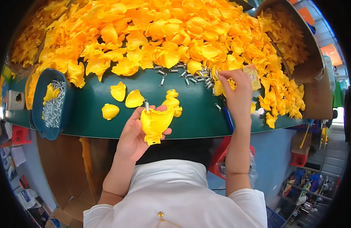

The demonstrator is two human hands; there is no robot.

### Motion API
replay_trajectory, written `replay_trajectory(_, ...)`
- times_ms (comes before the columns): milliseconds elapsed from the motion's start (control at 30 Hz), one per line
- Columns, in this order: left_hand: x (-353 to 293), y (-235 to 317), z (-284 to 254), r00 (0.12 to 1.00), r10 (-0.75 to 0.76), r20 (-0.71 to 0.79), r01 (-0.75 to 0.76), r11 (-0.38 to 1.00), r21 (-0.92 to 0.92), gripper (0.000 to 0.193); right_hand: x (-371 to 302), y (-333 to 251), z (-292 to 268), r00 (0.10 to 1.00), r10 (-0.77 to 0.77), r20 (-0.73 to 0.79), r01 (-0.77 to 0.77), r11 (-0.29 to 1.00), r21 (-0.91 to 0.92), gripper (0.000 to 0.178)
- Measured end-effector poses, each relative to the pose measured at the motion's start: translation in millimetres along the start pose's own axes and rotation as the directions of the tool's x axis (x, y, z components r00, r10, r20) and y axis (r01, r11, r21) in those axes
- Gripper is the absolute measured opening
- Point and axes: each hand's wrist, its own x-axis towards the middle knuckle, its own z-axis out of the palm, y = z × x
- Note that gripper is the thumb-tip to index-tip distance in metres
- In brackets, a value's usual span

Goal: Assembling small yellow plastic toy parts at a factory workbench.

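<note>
The left hand (135, 135) grips a yellow plastic shell (155, 122) upright near the table's near edge, a small spring (146, 105) at its top, while the right hand (236, 89), farther right, pinches into the loose springs (200, 76).

Left palm of the hands (132, 136) covered behind the yellow shell half (156, 123). Right fingertips (225, 76) buried among the small metal springs (200, 76), so grasp cannot be told. Lower layers of the heap of yellow shells (175, 34) hidden under the top ones. Far edge of the green counter (198, 117) lost beneath the heap. Springs in the blue tray (38, 98) too small to count. Cardboard box (312, 57) cut by the dark rim.
</note>
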Motion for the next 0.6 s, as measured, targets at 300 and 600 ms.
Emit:
replay_trajectory(300,-3.2,-10.6,-1.5,0.995,-0.057,0.076,0.062,0.996,-0.066,0.048,-15.5,34.9,-42.7,0.986,0.167,0.014,-0.164,0.978,-0.129,0.012)
replay_trajectory(600,-0.6,-20.8,4.1,0.985,-0.135,0.111,0.137,0.991,-0.011,0.052,-24.8,52.6,-37.0,0.973,0.221,0.059,-0.214,0.972,-0.099,0.012)
